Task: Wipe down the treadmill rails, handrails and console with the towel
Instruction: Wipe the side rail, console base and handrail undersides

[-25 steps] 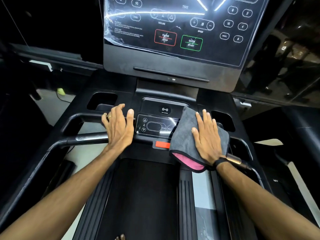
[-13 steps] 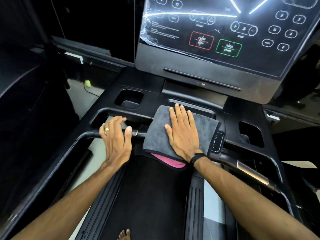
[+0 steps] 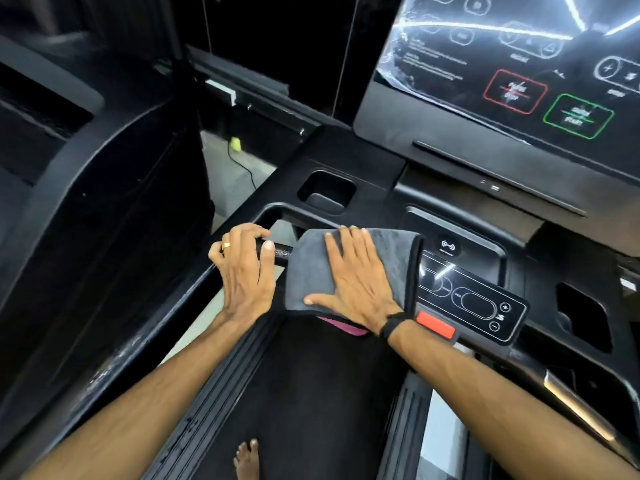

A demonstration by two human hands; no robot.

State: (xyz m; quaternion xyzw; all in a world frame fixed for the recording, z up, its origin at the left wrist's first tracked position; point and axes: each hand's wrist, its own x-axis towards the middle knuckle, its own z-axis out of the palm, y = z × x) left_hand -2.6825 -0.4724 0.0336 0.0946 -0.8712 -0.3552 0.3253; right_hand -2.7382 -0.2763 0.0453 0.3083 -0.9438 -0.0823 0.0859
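Black belt (image 3: 304, 393) fills the bottom of the view, with a bare foot (image 3: 247, 459) on it, so the person is standing on the treadmill and reaching forward. Both forearms run up to the front crossbar. Left hand (image 3: 244, 271) is curled over the handrail (image 3: 282, 251), fingers wrapped on top and thumb along the bar, a ring on one finger. Just beside it, right hand (image 3: 356, 282) lies flat with fingers spread, pressing down on the grey towel (image 3: 394, 261), which is folded and draped over the bar and the left part of the small control panel (image 3: 478, 299); a pink underside peeks out at the wrist. Looks to me like the lower console and crossbar bit of the wipe is in hand. Next move probably needs the left hand to clear off the bar or the towel to slide under it, since the two are nearly touching. Red safety tab (image 3: 435, 325) sits right of the wrist, so go easy there. Further back is a cup holder (image 3: 327, 194), and the big touchscreen (image 3: 512, 64), which I'd guess needs wiping too.
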